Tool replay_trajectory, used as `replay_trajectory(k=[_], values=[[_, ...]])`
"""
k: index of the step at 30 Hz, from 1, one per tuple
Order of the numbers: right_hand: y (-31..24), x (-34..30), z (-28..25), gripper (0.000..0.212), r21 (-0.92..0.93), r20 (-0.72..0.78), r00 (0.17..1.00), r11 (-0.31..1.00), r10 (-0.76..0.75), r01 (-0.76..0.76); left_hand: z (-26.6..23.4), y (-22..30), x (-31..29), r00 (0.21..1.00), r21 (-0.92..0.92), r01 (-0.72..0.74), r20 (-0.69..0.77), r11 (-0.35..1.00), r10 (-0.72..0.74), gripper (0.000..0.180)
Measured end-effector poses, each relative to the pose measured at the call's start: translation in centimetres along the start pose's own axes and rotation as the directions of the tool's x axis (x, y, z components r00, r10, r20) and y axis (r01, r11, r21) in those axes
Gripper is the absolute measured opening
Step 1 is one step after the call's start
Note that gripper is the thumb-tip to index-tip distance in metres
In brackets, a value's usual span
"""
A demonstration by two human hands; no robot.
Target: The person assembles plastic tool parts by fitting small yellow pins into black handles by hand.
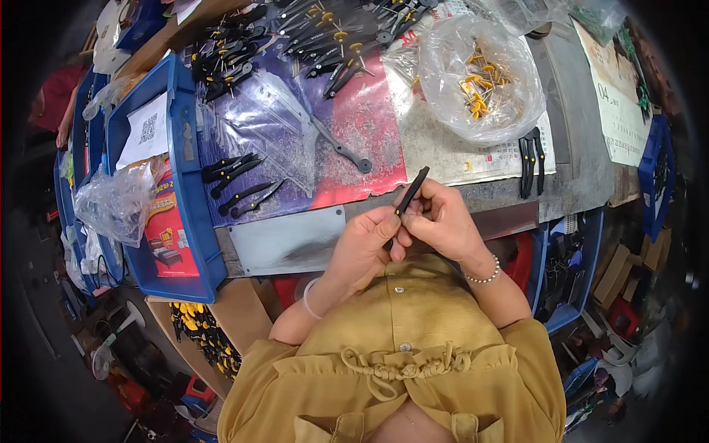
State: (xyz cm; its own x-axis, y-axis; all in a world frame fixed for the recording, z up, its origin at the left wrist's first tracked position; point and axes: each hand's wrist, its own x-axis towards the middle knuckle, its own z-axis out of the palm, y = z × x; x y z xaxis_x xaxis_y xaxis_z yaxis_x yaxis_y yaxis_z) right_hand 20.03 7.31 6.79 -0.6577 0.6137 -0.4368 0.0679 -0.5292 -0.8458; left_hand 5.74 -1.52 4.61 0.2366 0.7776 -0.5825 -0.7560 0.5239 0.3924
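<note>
Cluttered workbench, top covered with a glossy purple-red printed sheet and a calendar page; storage bins on the floor all around. Both hands meet just in front of the bench edge, above the person's mustard-yellow blouse. Left hand is curled around the lower end of a slim black handle piece; right hand pinches it from the other side, fingers closed on it. Piece is tilted, top end pointing up and right over the bench edge. Containers: clear plastic bag at upper right of the bench, open-mouthed, holding small yellow-headed parts. Blue plastic tray on the left, holding a red printed box, a white paper sheet and a crumpled clear bag; more blue trays stacked beyond it. Lower left, under the bench, a cardboard box with black-and-yellow parts in it. Blue bin at right under the bench, contents too dark to tell. Loose on the bench: pile of black handle pieces at top, some with yellow caps; four black pieces left of centre; a grey metal bar with a ring end; three black pieces at right near the calendar.
</note>
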Motion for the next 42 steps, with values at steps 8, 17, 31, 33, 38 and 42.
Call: replay_trajectory(k=[8,17,31,33,38,42], values=[[1.3,0.1,1.3,0.012,0.015,-0.158,0.981,0.993,-0.112,0.116,-0.3,-0.1,-0.2,1.000,-0.042,-0.005,0.009,0.999,0.005,0.027],[-4.1,0.7,-4.1,0.017,-0.635,-0.392,0.705,0.728,-0.591,0.257,-0.7,0.2,-0.1,0.991,-0.389,0.116,0.104,0.914,-0.081,0.038],[-7.5,8.1,-10.4,0.025,-0.987,-0.154,0.832,0.116,-0.533,-0.109,-0.5,0.2,0.2,0.975,-0.478,0.113,0.221,0.871,-0.005,0.025],[-7.6,7.4,-10.4,0.024,-0.978,-0.168,0.784,0.200,-0.597,-0.057,-0.8,0.0,0.3,0.964,-0.498,0.124,0.265,0.858,0.014,0.023],[-7.3,6.2,-10.9,0.025,-0.949,-0.204,0.761,0.315,-0.616,0.001,-0.9,-0.1,0.6,0.950,-0.520,0.136,0.311,0.843,0.039,0.022],[-7.5,7.1,-9.7,0.030,-0.928,-0.228,0.764,0.372,-0.603,0.016,-0.8,-0.2,0.7,0.965,-0.453,0.114,0.260,0.884,0.009,0.026]])
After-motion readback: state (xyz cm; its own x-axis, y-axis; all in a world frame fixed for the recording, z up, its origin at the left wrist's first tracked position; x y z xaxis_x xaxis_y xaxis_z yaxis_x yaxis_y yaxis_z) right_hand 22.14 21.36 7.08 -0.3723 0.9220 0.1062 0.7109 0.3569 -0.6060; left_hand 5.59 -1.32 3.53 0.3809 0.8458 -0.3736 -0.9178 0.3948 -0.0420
